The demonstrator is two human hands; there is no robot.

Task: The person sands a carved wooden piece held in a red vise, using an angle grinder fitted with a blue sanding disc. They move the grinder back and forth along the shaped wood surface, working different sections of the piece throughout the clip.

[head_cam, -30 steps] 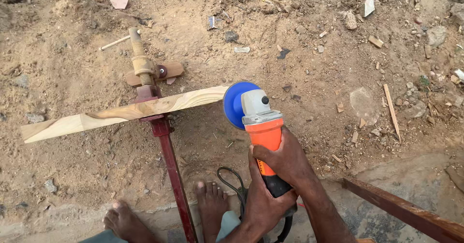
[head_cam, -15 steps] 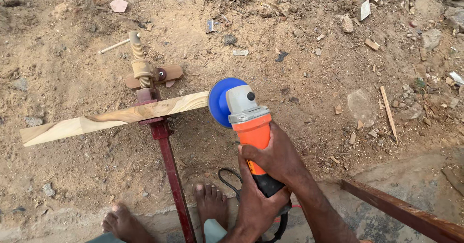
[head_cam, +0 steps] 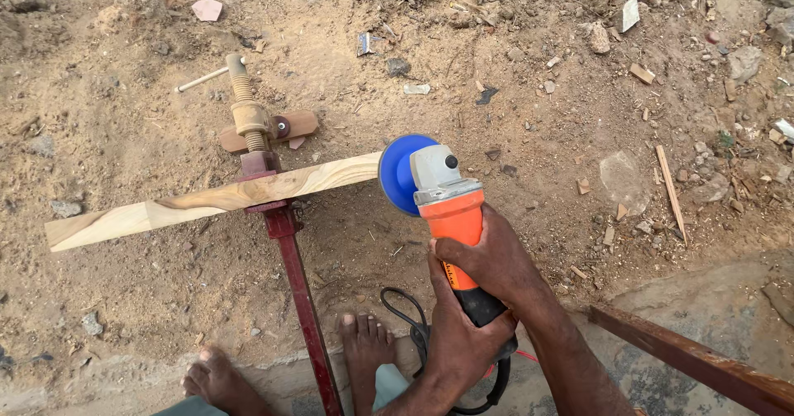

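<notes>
Looking down from the head view: an orange angle grinder (head_cam: 451,217) is gripped by both hands. The right hand (head_cam: 496,255) is wrapped around the orange body; the left hand (head_cam: 459,341) is closed on the black rear handle at 6 o'clock. The blue disc (head_cam: 397,172) is set against the end of a pale wooden plank (head_cam: 215,199), which extends toward 9 o'clock. The plank is held in a red clamp (head_cam: 285,234). Bare feet (head_cam: 364,350) and a black cord (head_cam: 409,321) are seen at 6 o'clock on sandy ground (head_cam: 538,118).
</notes>
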